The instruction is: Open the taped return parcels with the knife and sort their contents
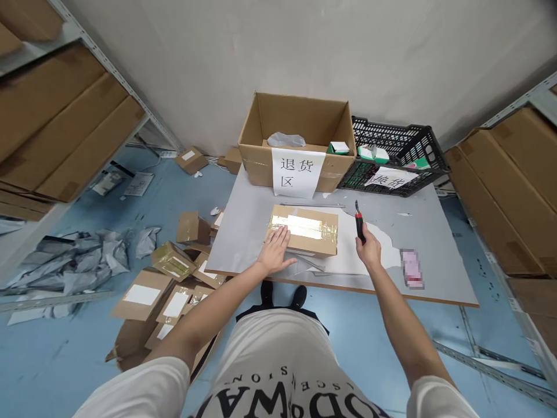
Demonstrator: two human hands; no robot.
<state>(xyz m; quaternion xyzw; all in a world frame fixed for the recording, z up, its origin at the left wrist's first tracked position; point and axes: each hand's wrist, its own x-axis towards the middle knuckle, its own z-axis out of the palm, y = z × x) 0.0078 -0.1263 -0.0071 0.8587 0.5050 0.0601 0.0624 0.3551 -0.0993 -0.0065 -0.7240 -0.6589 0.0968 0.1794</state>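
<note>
A taped cardboard box (311, 241) with a white label on top lies on the grey table (235, 232). My left hand (275, 251) rests flat on the box's left part, fingers stretched out and thumb spread toward the near side. To the right of the box, my right hand (369, 247) is closed around the handle of a knife (359, 223) with a black and red grip. Its narrow metal tip points up and away from me, apart from the box. Beneath the box and to its right is a white sheet (352, 261) with an uneven edge.
At the back stand a large open carton (256, 159) with a paper sign and a black plastic crate (413, 136) holding small green-white boxes. A pink blurred item (411, 268) lies at right. Loose cartons (143, 293) and grey bags (87, 261) cover the floor at left; shelves flank both sides.
</note>
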